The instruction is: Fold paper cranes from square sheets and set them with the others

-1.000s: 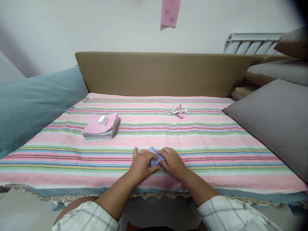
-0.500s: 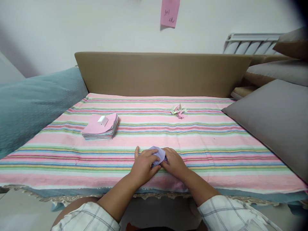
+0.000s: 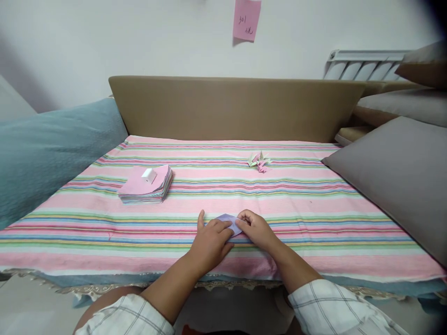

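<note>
A small folded piece of purple paper (image 3: 228, 218) lies on the striped cloth, low in the middle of the view. My left hand (image 3: 211, 239) rests on its left part with fingers laid flat and spread, pressing it down. The little finger sticks up and the thumb is held away from the paper. At the right end, my right hand (image 3: 256, 231) pinches the paper's edge between thumb and index finger, its other fingers curled. Part of the paper is hidden under the fingers.
A stack of paper sheets (image 3: 146, 190) with a small white block (image 3: 149, 175) on top stands to the left. Small folded pink and green paper pieces (image 3: 259, 161) lie farther back. A grey cushion (image 3: 394, 167) borders the right, a blue armrest (image 3: 59, 149) the left.
The paper has gone from being raised between both hands to lying flatter on the cloth. My left fingers have spread over it, and my right hand has shifted slightly right to its edge.
</note>
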`<state>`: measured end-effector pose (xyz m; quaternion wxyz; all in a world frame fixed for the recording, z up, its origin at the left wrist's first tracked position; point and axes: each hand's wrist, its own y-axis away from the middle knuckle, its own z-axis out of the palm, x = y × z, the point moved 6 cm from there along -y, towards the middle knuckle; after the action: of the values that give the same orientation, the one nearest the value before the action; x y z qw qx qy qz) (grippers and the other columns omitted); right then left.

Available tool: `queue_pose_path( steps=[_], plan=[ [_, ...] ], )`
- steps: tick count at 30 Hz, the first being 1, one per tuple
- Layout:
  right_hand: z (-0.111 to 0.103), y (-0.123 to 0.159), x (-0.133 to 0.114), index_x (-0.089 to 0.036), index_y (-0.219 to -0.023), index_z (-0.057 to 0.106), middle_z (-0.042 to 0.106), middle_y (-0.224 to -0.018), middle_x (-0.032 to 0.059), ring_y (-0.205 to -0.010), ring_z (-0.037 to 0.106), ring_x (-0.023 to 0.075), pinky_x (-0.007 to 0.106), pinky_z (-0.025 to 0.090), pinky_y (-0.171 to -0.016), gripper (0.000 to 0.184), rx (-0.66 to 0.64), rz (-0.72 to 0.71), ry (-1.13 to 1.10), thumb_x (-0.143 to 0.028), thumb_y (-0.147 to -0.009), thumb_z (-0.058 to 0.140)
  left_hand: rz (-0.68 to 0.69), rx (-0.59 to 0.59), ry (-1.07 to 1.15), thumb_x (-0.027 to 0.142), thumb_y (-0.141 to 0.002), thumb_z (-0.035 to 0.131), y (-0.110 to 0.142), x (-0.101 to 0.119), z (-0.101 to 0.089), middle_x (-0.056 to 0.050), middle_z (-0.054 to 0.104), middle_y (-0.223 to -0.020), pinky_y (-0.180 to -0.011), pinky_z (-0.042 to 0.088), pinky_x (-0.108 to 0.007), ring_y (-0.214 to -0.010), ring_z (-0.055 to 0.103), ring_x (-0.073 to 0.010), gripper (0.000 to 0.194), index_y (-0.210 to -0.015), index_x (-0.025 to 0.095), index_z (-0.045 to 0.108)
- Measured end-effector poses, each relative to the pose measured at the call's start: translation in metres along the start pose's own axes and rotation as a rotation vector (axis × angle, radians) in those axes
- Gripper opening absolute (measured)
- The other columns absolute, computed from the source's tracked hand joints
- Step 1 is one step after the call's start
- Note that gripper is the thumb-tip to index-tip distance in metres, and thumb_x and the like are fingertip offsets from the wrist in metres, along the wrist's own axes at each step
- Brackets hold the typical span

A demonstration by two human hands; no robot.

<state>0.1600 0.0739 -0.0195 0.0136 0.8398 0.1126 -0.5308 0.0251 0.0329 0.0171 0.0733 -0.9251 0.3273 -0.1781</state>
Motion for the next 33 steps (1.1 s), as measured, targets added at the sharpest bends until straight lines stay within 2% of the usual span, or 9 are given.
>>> queue_pose_path(
  steps=[4,10,16,22,25,28,30,33],
  plan=[
    [0.002,-0.003,0.005,-0.019,-0.075,0.052,0.052,-0.064,-0.0046,-0.054,0.045,0.0103,0.022,0.037,-0.054,0.016,0.007,0.023,0.071,-0.035,-0.078,0.05,-0.043,0.039,0.043,0.04,-0.082,0.056,-0.002,-0.006,-0.004,0.0,0.068,-0.1,-0.105,-0.004,-0.058,-0.097,0.057,-0.021,0.016,-0.084,0.028,0.065],
    [0.001,-0.002,0.003,-0.02,-0.076,0.053,0.054,-0.064,-0.0047,-0.052,0.044,0.01,0.022,0.035,-0.052,0.012,0.043,0.023,0.126,-0.032,-0.076,0.051,-0.112,0.031,0.0,0.038,-0.084,0.053,-0.005,-0.013,-0.005,0.002,0.066,-0.071,-0.105,0.008,-0.053,-0.078,0.057,-0.0171,0.023,-0.07,0.023,0.064],
    [0.003,-0.003,-0.002,-0.02,-0.071,0.051,0.052,-0.062,-0.005,-0.056,0.047,0.0115,0.022,0.035,-0.054,0.014,0.051,0.041,0.124,-0.034,-0.074,0.054,-0.067,0.018,-0.031,0.035,-0.084,0.055,-0.006,-0.01,0.0,0.002,0.066,-0.075,-0.104,0.003,-0.056,-0.081,0.057,-0.0176,0.015,-0.076,0.026,0.064],
    [0.003,-0.003,-0.004,-0.021,-0.07,0.052,0.054,-0.064,-0.0044,-0.058,0.05,0.0127,0.023,0.036,-0.056,0.008,0.105,0.041,0.204,-0.029,-0.071,0.053,-0.076,0.04,-0.037,0.038,-0.087,0.048,-0.005,-0.008,-0.002,0.002,0.066,-0.072,-0.105,0.004,-0.055,-0.08,0.057,-0.0172,0.022,-0.078,0.026,0.064],
    [0.003,-0.002,-0.005,-0.022,-0.075,0.054,0.058,-0.068,-0.0037,-0.061,0.052,0.0136,0.024,0.037,-0.057,0.008,0.114,0.04,0.22,-0.029,-0.071,0.052,-0.172,0.101,0.011,0.035,-0.089,0.043,-0.007,-0.015,-0.009,0.002,0.067,-0.076,-0.106,0.014,-0.051,-0.079,0.058,-0.0161,0.022,-0.085,0.025,0.063],
    [0.003,0.0,-0.006,-0.022,-0.077,0.055,0.06,-0.071,-0.0034,-0.063,0.054,0.0142,0.024,0.037,-0.058,0.009,0.102,0.053,0.232,-0.029,-0.072,0.052,-0.286,0.189,0.088,0.028,-0.08,0.054,-0.01,-0.032,-0.016,-0.002,0.068,-0.094,-0.097,0.033,-0.042,-0.091,0.058,-0.0199,0.018,-0.095,0.024,0.063],
    [0.003,0.001,-0.007,-0.023,-0.077,0.056,0.061,-0.072,-0.0035,-0.065,0.055,0.0144,0.024,0.037,-0.059,0.009,0.103,0.063,0.245,-0.029,-0.073,0.052,-0.321,0.14,0.153,0.024,-0.074,0.056,-0.015,-0.043,-0.014,-0.003,0.067,-0.1,-0.087,0.042,-0.034,-0.093,0.059,-0.0204,0.027,-0.101,0.023,0.063],
    [0.003,0.002,-0.01,-0.023,-0.078,0.057,0.062,-0.074,-0.0032,-0.068,0.056,0.0146,0.024,0.037,-0.061,0.009,0.115,0.05,0.271,-0.028,-0.073,0.051,-0.37,-0.029,0.271,0.022,-0.073,0.051,-0.024,-0.054,-0.008,0.0,0.07,-0.09,-0.07,0.046,-0.027,-0.079,0.063,-0.017,0.028,-0.096,0.023,0.067]
  ],
)
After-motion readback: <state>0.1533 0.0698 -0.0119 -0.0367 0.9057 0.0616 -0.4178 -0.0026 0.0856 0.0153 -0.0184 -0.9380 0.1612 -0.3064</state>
